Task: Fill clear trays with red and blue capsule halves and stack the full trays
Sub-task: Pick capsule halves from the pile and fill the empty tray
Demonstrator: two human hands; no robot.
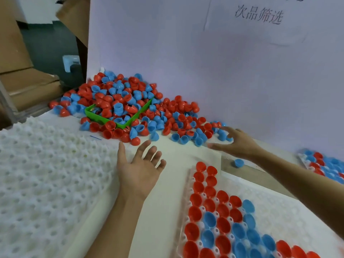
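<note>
Many glossy domed capsule halves (pixel 128 107), red and blue, heaped around green bin (pixel 119 121); dimpled clear tray (pixel 232 224) part-filled; left hand (pixel 141 170) and right hand (pixel 236 140) both spread, empty.

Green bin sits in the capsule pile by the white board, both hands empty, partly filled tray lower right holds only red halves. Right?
Not quite. The head view shows the partly filled tray holding both red and blue halves, not only red. The rest stands: the green bin sits in the capsule pile by the white board, and the left hand and right hand are empty.
</note>
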